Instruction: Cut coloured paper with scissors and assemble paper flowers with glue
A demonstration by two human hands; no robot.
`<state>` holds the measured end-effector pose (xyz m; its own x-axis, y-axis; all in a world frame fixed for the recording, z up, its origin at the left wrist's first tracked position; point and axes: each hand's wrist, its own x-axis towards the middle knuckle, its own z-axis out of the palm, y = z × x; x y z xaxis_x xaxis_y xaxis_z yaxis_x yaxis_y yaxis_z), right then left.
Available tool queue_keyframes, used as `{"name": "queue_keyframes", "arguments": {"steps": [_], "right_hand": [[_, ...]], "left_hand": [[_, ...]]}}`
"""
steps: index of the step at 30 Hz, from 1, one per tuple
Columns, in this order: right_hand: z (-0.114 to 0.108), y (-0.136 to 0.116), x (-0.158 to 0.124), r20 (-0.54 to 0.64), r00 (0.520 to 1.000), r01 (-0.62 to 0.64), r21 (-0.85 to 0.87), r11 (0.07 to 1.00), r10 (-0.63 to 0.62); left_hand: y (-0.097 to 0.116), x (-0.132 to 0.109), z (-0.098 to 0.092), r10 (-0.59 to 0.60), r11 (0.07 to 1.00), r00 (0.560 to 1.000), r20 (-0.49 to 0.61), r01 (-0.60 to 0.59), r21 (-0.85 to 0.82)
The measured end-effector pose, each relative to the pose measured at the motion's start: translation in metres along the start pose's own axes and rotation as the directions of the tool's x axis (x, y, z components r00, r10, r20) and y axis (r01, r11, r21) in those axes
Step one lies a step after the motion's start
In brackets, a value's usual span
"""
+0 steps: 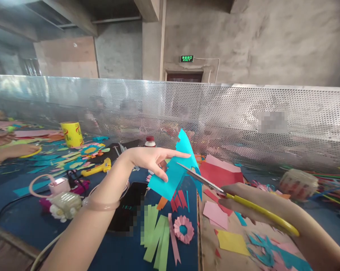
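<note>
For cutting well, the left hand (pixel 147 158) should be keeping the blue paper (pixel 170 181) taut, and the right hand (pixel 247 190) should be making short, steady snips. The left thumb and forefinger are lying wide apart, gripping the paper above the table (pixel 189 259), near the left edge of the brown board (pixel 208 259). The right fingers are holding the scissors (pixel 243 203), closed around the handle.

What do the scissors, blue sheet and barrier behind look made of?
Scissors: grey metal blades, likely steel, given their sheen; the yellow handles look like smooth plastic, judging by their even colour.
Blue sheet: probably paper or thin card, matte, with thin, jagged cut edges.
Barrier: silvery metal, given bright reflections and punched holes; which metal I can't tell.
</note>
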<state>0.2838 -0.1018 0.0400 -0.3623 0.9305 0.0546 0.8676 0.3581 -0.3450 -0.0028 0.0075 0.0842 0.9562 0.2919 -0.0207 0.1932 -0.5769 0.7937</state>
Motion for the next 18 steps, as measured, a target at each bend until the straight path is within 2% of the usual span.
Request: {"name": "queue_keyframes", "arguments": {"steps": [5,18], "right_hand": [[0.0005,-0.0010,-0.0020,-0.012,1.000,0.015,0.047,0.999,-0.014],[-0.0017,-0.0030,0.0003,0.011,1.000,-0.014,0.001,1.000,0.014]], "left_hand": [[-0.0012,0.0007,0.0004,0.001,1.000,1.000,-0.003,-0.001,0.012],[0.0013,0.0020,0.0022,0.005,1.000,1.000,-0.017,-0.006,-0.007]]}}
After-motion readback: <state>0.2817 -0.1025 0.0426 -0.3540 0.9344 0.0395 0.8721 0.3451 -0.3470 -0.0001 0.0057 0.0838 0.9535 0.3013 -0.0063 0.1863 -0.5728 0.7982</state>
